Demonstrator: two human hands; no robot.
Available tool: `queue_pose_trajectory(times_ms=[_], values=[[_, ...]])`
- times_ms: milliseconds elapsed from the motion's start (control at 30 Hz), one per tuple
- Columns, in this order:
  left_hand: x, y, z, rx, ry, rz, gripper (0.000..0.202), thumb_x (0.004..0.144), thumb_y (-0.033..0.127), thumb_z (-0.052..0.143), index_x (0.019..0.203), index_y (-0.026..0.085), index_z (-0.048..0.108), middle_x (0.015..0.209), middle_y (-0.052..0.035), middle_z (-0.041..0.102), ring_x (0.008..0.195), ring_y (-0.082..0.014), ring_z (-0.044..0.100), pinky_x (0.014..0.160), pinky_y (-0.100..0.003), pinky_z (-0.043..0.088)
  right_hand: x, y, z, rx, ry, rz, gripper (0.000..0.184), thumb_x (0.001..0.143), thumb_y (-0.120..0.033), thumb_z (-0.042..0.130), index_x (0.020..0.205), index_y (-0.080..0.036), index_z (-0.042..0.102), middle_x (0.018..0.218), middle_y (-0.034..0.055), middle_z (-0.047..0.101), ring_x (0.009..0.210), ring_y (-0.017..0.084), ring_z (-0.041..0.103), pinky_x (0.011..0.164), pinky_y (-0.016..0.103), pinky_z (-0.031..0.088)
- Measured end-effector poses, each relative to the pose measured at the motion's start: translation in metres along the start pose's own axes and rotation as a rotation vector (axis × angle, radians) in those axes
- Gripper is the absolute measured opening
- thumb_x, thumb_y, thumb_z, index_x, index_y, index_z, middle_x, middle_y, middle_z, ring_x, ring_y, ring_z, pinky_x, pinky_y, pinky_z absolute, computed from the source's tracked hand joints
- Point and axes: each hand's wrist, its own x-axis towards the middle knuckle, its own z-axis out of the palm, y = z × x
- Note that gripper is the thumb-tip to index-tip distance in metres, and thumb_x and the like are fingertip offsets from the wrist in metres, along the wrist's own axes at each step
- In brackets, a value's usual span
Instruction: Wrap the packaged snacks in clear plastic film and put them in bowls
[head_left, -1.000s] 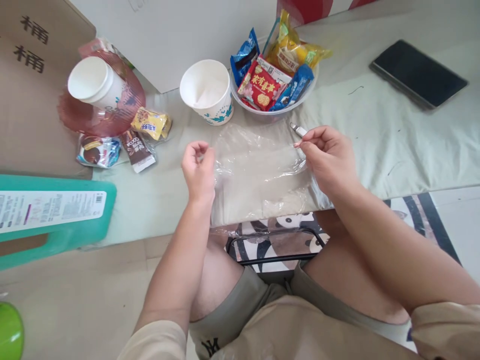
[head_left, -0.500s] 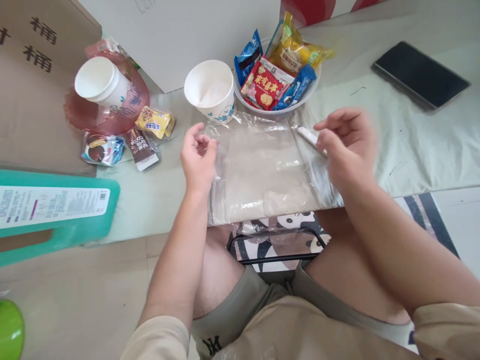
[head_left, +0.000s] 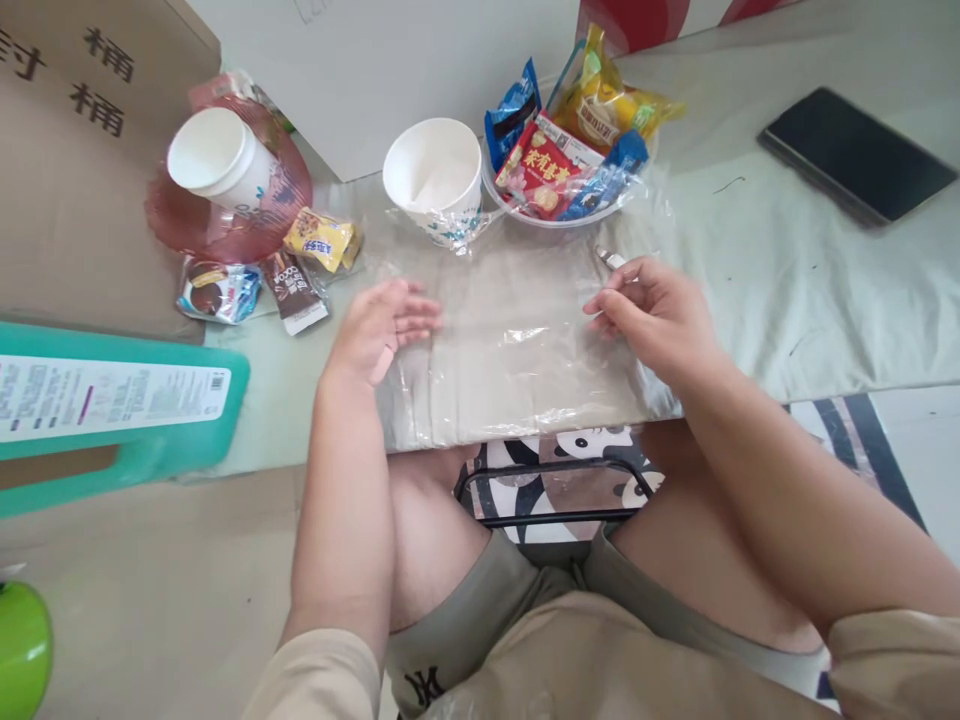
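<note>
A clear plastic sheet (head_left: 517,330) lies spread on the table's near edge, its far side reaching the paper cup (head_left: 435,185) and the snack bowl (head_left: 570,215). My left hand (head_left: 379,330) rests flat on the sheet's left edge, fingers stretched out. My right hand (head_left: 652,320) sits at the sheet's right side with its fingers curled around a small white tube-like item (head_left: 611,260) that pokes out past the fingertips.
Another paper cup (head_left: 217,160) lies in a pink dish (head_left: 225,225) at left, with loose snack packets (head_left: 285,285) beside it. A dark phone (head_left: 859,155) lies far right. A teal container (head_left: 112,400) and a cardboard box (head_left: 67,170) stand at left.
The plastic sheet has been spread wider and flatter toward the cup and bowl. My left hand has gone from pinching its edge to lying flat. My right hand has shifted slightly.
</note>
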Motion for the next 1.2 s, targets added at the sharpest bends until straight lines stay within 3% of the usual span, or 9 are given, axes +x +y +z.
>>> queue_pose_trajectory(times_ms=[100, 300, 400, 600, 800, 900, 1000, 1133, 1200], values=[[-0.007, 0.001, -0.012, 0.243, -0.172, -0.14, 0.049, 0.061, 0.05, 0.09, 0.089, 0.015, 0.069, 0.08, -0.0082, 0.079, 0.069, -0.0188, 0.075, 0.058, -0.024, 0.055, 0.002, -0.002, -0.004, -0.037, 0.04, 0.016, 0.026, 0.084, -0.039, 0.078, 0.085, -0.025, 0.056, 0.074, -0.0005, 0.071, 0.051, 0.013, 0.061, 0.044, 0.027, 0.046], [-0.006, -0.003, -0.011, 0.234, -0.033, 0.006, 0.029, 0.076, 0.038, 0.078, 0.096, 0.019, 0.067, 0.062, 0.0008, 0.072, 0.046, -0.0137, 0.067, 0.04, -0.019, 0.042, 0.006, 0.008, -0.011, -0.15, 0.107, -0.112, 0.02, 0.088, -0.04, 0.075, 0.089, -0.025, 0.061, 0.085, 0.0009, 0.074, 0.043, 0.008, 0.048, 0.04, 0.027, 0.037], [-0.003, -0.005, -0.009, 0.105, -0.087, 0.055, 0.035, 0.075, 0.034, 0.078, 0.106, 0.023, 0.065, 0.06, 0.0023, 0.073, 0.041, -0.0141, 0.063, 0.036, -0.02, 0.04, 0.009, 0.014, -0.01, -0.063, 0.116, -0.171, 0.014, 0.085, -0.036, 0.076, 0.089, -0.026, 0.067, 0.104, 0.0035, 0.076, 0.049, 0.007, 0.049, 0.041, 0.027, 0.036], [-0.003, -0.003, -0.011, -0.137, -0.079, 0.128, 0.015, 0.077, 0.027, 0.078, 0.079, 0.023, 0.064, 0.059, 0.0051, 0.07, 0.041, -0.0107, 0.061, 0.04, -0.019, 0.048, 0.018, 0.024, -0.013, 0.276, 0.185, -0.295, 0.022, 0.079, -0.03, 0.077, 0.065, -0.023, 0.062, 0.105, 0.0018, 0.073, 0.048, 0.004, 0.036, 0.041, 0.026, 0.028], [-0.005, -0.004, -0.01, -0.117, -0.061, 0.077, 0.023, 0.071, 0.009, 0.074, 0.055, 0.017, 0.061, 0.074, -0.0001, 0.074, 0.052, -0.0087, 0.065, 0.056, -0.022, 0.058, 0.022, 0.03, -0.025, 0.339, 0.166, -0.314, 0.022, 0.072, -0.031, 0.081, 0.062, -0.023, 0.063, 0.108, 0.0009, 0.07, 0.051, 0.005, 0.038, 0.043, 0.028, 0.031], [-0.002, -0.007, -0.007, -0.036, -0.037, 0.074, 0.019, 0.067, 0.004, 0.07, 0.052, 0.015, 0.066, 0.082, -0.004, 0.074, 0.063, -0.01, 0.068, 0.062, -0.022, 0.057, 0.021, 0.031, -0.03, 0.29, 0.108, -0.358, 0.024, 0.074, -0.038, 0.082, 0.064, -0.023, 0.065, 0.112, 0.003, 0.069, 0.06, 0.009, 0.053, 0.054, 0.032, 0.045], [0.003, -0.009, -0.005, -0.044, -0.04, 0.115, 0.012, 0.068, 0.01, 0.07, 0.058, 0.016, 0.073, 0.089, -0.0067, 0.074, 0.074, -0.0136, 0.07, 0.066, -0.023, 0.057, 0.02, 0.031, -0.032, 0.153, 0.072, -0.364, 0.027, 0.078, -0.039, 0.08, 0.064, -0.025, 0.063, 0.113, 0.0052, 0.069, 0.087, 0.021, 0.069, 0.081, 0.044, 0.058], [0.009, -0.014, -0.003, -0.096, -0.01, 0.138, 0.026, 0.079, 0.038, 0.071, 0.063, 0.018, 0.075, 0.098, -0.0089, 0.074, 0.082, -0.0174, 0.07, 0.067, -0.026, 0.057, 0.016, 0.028, -0.031, 0.015, 0.074, -0.43, 0.016, 0.083, -0.029, 0.073, 0.07, -0.024, 0.066, 0.122, 0.0047, 0.067, 0.105, 0.024, 0.072, 0.102, 0.052, 0.056], [0.01, -0.016, -0.003, -0.061, 0.031, 0.204, 0.026, 0.078, 0.044, 0.073, 0.067, 0.021, 0.076, 0.111, -0.0079, 0.073, 0.098, -0.0203, 0.071, 0.073, -0.026, 0.058, 0.013, 0.026, -0.029, -0.089, 0.065, -0.492, 0.008, 0.084, -0.026, 0.069, 0.078, -0.023, 0.069, 0.133, 0.0063, 0.063, 0.115, 0.026, 0.07, 0.106, 0.054, 0.055]])
